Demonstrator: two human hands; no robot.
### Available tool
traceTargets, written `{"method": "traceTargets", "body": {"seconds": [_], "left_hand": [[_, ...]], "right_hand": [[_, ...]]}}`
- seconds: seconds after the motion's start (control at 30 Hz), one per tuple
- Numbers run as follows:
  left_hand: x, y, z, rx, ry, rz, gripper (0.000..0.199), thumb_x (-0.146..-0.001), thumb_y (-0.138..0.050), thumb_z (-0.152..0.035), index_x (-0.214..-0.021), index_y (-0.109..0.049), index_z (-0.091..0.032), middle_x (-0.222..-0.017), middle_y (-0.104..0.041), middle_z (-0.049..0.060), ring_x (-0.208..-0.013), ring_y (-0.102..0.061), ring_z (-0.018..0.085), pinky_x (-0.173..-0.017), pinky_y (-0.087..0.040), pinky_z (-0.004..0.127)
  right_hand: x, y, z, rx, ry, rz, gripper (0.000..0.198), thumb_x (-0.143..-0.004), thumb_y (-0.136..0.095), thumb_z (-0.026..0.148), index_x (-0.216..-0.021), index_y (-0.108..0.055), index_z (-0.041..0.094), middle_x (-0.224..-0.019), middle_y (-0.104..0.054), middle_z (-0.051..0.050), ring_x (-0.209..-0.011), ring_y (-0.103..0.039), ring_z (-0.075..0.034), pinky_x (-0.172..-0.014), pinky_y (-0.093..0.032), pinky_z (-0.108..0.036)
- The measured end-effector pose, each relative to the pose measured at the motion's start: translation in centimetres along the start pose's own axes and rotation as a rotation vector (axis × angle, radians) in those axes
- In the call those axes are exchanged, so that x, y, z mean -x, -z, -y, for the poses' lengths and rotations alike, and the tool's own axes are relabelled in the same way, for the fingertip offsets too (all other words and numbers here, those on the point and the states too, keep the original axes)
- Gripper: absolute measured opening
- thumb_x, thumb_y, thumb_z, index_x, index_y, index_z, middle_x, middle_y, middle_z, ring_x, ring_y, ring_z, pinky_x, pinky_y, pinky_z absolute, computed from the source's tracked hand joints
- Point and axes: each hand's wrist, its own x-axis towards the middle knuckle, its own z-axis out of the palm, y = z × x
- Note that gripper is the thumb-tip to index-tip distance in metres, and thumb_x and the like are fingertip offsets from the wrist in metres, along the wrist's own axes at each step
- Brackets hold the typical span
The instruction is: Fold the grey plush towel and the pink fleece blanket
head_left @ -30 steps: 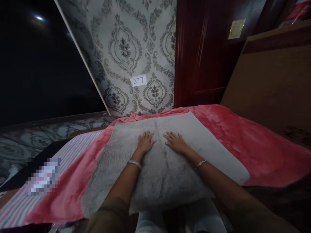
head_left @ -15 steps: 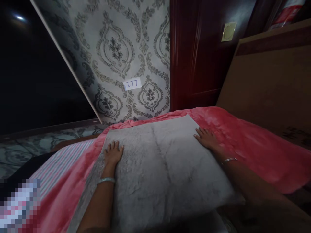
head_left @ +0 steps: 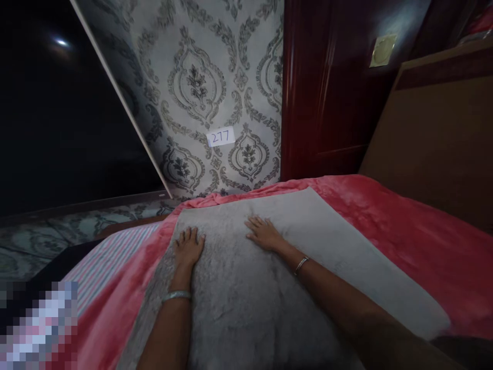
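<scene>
A grey, short-pile piece of fabric (head_left: 231,288), like a mat or small rug, lies spread over a pink plush blanket (head_left: 389,226). My left hand (head_left: 188,247) rests flat near its far left corner, fingers spread. Around the middle of the far part, my right hand (head_left: 265,234) presses down flat with its fingers apart. Neither hand grips anything. The near end of the grey fabric runs out of the frame, partly behind my forearms.
A large dark screen (head_left: 77,118) stands at the left. Patterned wallpaper with a "277" paper label (head_left: 221,136) is behind. A dark red wood panel (head_left: 327,92) and a big cardboard box (head_left: 435,133) stand at the right. Striped cloth (head_left: 115,252) shows at left.
My right hand has moved left from the fabric's right edge to its middle. The fabric's near right part now lies spread farther out to the right. My left hand stays on the same spot.
</scene>
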Motion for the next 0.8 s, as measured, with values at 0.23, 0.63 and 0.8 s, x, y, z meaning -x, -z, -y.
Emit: {"method": "traceTargets", "body": {"seconds": [0.23, 0.63, 0.8], "left_hand": [[0.2, 0.3, -0.1, -0.007, -0.005, 0.004, 0.066, -0.101, -0.025, -0.049, -0.159, -0.033, -0.019, -0.168, -0.027, 0.009, -0.155, -0.023, 0.031, -0.124, -0.02, 0.056], [0.0, 0.1, -0.2, 0.006, -0.005, 0.007, 0.067, -0.101, -0.023, -0.05, -0.159, -0.033, -0.018, -0.169, -0.026, 0.009, -0.155, -0.023, 0.033, -0.123, -0.021, 0.058], [-0.2, -0.1, 0.0, 0.011, -0.004, -0.005, 0.066, -0.1, -0.025, -0.05, -0.159, -0.035, -0.02, -0.168, -0.027, 0.009, -0.155, -0.024, 0.032, -0.123, -0.023, 0.058]], "right_hand": [[3.4, 2.7, -10.3, 0.118, -0.49, -0.016, 0.064, -0.103, -0.026, 0.05, -0.162, -0.03, 0.024, -0.17, -0.019, -0.006, -0.156, -0.016, -0.027, -0.124, -0.015, -0.052], [-1.6, 2.5, -0.8, -0.019, -0.248, -0.096, 0.061, -0.104, -0.033, 0.048, -0.161, -0.03, 0.027, -0.171, -0.016, -0.011, -0.156, -0.017, -0.031, -0.119, -0.021, -0.059], [-4.8, 0.9, 4.3, -0.061, 0.053, -0.025, 0.064, -0.102, -0.036, 0.058, -0.16, -0.034, 0.031, -0.17, -0.02, -0.005, -0.156, -0.017, -0.03, -0.123, -0.014, -0.055]]}}
